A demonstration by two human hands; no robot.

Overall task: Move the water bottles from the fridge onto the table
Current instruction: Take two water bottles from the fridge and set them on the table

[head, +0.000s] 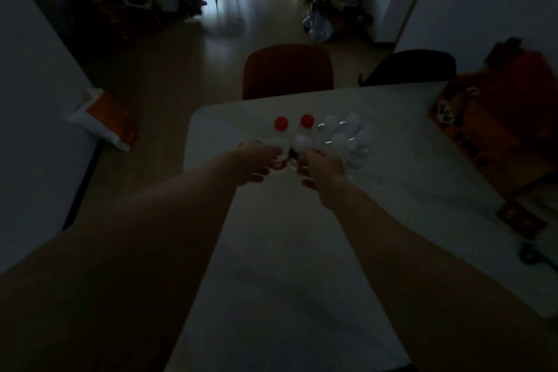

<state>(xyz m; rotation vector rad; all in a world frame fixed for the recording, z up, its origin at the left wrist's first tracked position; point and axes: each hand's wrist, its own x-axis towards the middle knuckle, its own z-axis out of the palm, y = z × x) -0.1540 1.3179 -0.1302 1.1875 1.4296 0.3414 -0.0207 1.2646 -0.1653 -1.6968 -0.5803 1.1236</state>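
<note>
The room is dim. Two clear water bottles with red caps stand side by side over the far part of the white table (271, 251). My left hand (255, 161) grips the left bottle (280, 137) around its body. My right hand (321, 169) grips the right bottle (304, 134) the same way. I cannot tell whether their bases touch the table. Just right of them stands a cluster of several white-capped clear bottles (347, 137). The fridge is out of view.
An orange box (486, 136) with a dark red object on top sits at the table's right side, with a small red card (521, 217) and a dark object (534, 257) nearer me. Two chairs (288, 69) stand behind the table. An orange-white bag (105, 118) lies left.
</note>
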